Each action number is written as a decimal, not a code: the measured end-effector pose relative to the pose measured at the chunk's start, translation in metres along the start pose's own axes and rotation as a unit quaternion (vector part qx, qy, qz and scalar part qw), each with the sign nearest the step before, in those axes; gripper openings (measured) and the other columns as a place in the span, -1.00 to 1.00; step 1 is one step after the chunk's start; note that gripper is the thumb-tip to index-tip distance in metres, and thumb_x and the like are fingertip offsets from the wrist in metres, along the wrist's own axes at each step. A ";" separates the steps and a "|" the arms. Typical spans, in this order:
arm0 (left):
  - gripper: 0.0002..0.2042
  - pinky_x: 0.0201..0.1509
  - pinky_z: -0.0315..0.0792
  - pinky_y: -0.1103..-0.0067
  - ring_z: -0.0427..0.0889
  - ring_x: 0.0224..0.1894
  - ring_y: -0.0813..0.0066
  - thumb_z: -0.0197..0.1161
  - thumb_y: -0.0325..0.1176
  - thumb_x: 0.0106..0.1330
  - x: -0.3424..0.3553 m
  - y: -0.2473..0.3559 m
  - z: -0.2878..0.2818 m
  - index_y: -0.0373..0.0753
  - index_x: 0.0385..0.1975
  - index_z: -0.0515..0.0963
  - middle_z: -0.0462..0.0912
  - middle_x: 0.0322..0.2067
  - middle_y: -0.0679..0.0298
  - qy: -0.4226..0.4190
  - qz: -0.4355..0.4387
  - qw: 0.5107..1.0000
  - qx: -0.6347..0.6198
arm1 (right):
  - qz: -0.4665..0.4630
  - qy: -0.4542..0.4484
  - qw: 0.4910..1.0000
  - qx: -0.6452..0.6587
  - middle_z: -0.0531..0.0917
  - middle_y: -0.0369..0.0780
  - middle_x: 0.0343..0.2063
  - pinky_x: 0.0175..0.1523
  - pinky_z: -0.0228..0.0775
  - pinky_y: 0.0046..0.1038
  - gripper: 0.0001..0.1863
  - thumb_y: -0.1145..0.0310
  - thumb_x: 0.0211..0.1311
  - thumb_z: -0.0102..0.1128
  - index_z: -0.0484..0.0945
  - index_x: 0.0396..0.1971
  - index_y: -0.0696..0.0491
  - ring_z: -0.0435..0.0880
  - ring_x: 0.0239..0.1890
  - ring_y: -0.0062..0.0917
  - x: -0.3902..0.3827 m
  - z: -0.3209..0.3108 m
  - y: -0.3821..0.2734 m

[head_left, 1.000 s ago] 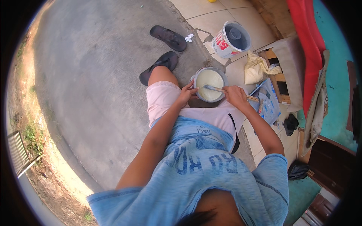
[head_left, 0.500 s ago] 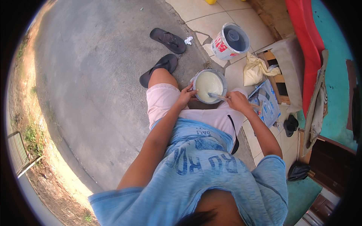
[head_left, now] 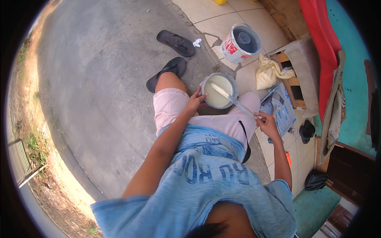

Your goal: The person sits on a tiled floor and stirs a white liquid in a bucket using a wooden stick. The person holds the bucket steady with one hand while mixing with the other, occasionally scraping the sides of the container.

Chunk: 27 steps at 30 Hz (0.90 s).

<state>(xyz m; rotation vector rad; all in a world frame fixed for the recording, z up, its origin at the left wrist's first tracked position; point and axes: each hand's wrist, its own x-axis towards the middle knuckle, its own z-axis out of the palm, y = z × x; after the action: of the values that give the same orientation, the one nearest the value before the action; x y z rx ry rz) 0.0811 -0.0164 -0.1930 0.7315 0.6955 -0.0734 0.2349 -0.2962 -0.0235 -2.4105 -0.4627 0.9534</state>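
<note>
Moved since earlier frame: my right hand [head_left: 266,123] has drawn the stirring stick [head_left: 232,101] back, blade tip resting in pale paint. Paint can [head_left: 218,91], centre frame between knees: heavy, sloshy, slick-rimmed; my left hand [head_left: 195,102] closed on its rim steadies it

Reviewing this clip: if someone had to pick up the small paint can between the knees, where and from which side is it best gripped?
Grip the paint can round its outer wall, from the side. The left hand already cups its left wall. Its top is open, full of pale paint, with the stir stick lying across from the right hand.
</note>
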 end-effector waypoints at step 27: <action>-0.24 0.16 0.36 0.26 0.16 0.24 -0.17 -0.21 0.25 0.30 0.009 -0.019 0.003 -0.08 0.35 -0.20 -0.30 0.35 0.02 -0.064 -0.037 0.990 -0.118 | -0.254 0.159 0.791 -0.534 0.54 -0.19 -0.48 -0.33 0.42 -0.41 -0.89 0.48 -0.12 0.20 0.58 -0.50 0.01 0.59 -0.36 -0.38 0.097 0.057 -0.088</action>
<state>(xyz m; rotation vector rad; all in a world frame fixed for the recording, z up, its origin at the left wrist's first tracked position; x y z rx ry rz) 0.0847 -0.0308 -0.2078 0.4690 0.5970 -0.1031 0.2518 -0.1592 -0.0613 -2.9687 -1.7735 -0.0631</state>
